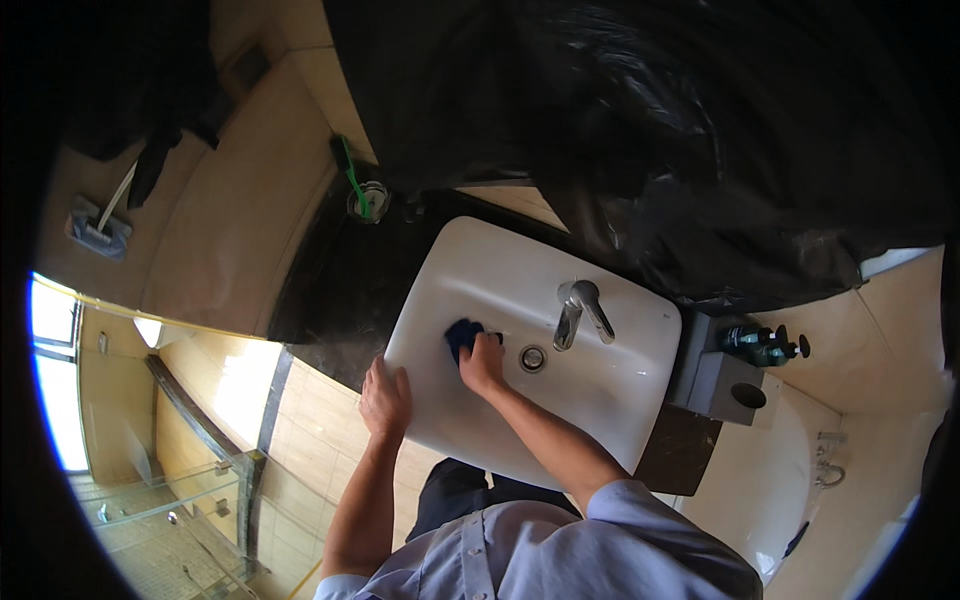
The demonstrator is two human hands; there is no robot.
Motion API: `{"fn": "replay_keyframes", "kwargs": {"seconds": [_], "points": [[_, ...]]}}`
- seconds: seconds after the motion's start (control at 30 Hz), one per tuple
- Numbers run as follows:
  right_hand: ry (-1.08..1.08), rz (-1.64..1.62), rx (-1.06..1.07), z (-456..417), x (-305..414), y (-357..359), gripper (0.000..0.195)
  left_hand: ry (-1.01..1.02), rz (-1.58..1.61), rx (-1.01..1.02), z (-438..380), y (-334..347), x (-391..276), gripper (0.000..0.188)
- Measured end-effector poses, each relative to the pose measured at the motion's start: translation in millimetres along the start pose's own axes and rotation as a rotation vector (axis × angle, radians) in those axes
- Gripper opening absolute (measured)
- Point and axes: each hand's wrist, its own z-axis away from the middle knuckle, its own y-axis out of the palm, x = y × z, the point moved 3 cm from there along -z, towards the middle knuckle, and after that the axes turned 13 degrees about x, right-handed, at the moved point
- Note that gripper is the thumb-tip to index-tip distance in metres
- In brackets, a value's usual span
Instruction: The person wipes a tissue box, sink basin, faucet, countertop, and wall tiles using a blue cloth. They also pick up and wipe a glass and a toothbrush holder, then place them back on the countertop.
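A white washbasin (600, 405) with a chrome mixer tap (577, 307) and a round metal drain (533, 358) lies before me. Inside the bowl, left of the drain, my right hand (482, 364) grips a dark blue cloth (460, 335) and presses it on the basin surface. A small dark part shows beside the fingers; what it is I cannot tell. My left hand (386, 397) rests on the basin's left rim, fingers bent over the edge, holding no loose object that I can see.
On the dark stone counter (337, 292) a green-handled brush (352, 176) stands in a glass dish (373, 201). Black plastic sheeting (600, 112) hangs behind the basin. At right are a grey tissue box (727, 390), pump bottles (750, 341) and a bathtub (757, 457).
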Motion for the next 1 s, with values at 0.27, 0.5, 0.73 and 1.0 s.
{"fn": "replay_keyframes", "kwargs": {"seconds": [0.27, 0.5, 0.73, 1.0], "points": [[0.49, -2.173, -0.396, -24.7, 5.2, -48.1, 0.028, 0.006, -0.037, -0.017, 2.8, 8.6, 17.1, 0.053], [0.316, -2.261, -0.246, -68.8, 12.0, -3.9, 0.028, 0.105, -0.015, -0.013, -8.0, 15.6, 4.0, 0.054], [0.207, -2.143, -0.355, 1.8, -60.1, -46.7, 0.025, 0.062, -0.007, 0.011, -3.7, 11.2, 8.6, 0.056], [0.355, -1.703, -0.735, 38.8, -219.6, -129.6, 0.021, 0.106, 0.038, 0.033, -1.6, 7.9, -0.2, 0.054]]}}
